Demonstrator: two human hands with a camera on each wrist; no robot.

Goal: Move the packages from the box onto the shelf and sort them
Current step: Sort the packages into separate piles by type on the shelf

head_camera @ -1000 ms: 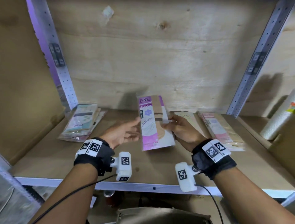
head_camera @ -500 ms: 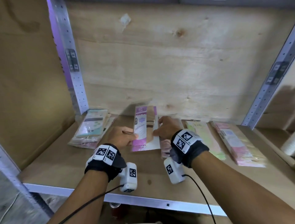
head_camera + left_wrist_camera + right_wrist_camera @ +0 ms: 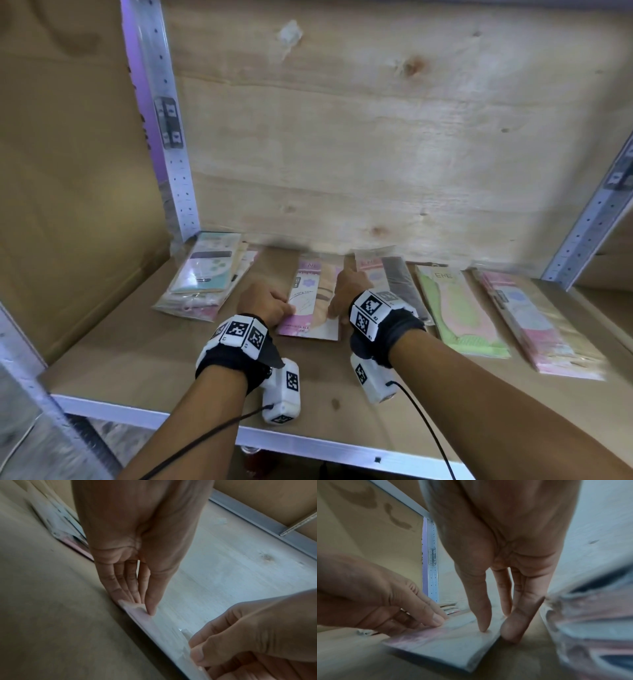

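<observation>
Plywood backs a metal-framed shelf (image 3: 113, 356) with a bare wooden deck; both forearms reach in over its front edge.

Left hand (image 3: 265, 303): fingers laid nearly straight and close together, thumb tip and fingertips (image 3: 132, 599) pinching the left edge of a pink-and-white package (image 3: 313, 301). Right hand (image 3: 346, 291): fingers extended, thumb tip pressing down on the package's top face near its right edge, the other fingers (image 3: 513, 630) against that edge and touching the deck. Package lies flat on the deck, roughly centre, long side running front to back, held between the two hands.

Just right of the right hand, a package with a grey panel (image 3: 399, 281), partly hidden by the wrist band. Next to it a pale green package (image 3: 459, 315), then a pink stack (image 3: 541, 325) further right, all flat and roughly parallel. Well to the left, near the perforated upright (image 3: 171, 137), a loose pile topped by a mint-coloured package (image 3: 209, 263).

Each wrist wears a black band with square black-and-white markers and a white camera unit, cables trailing back toward the front edge.
</observation>
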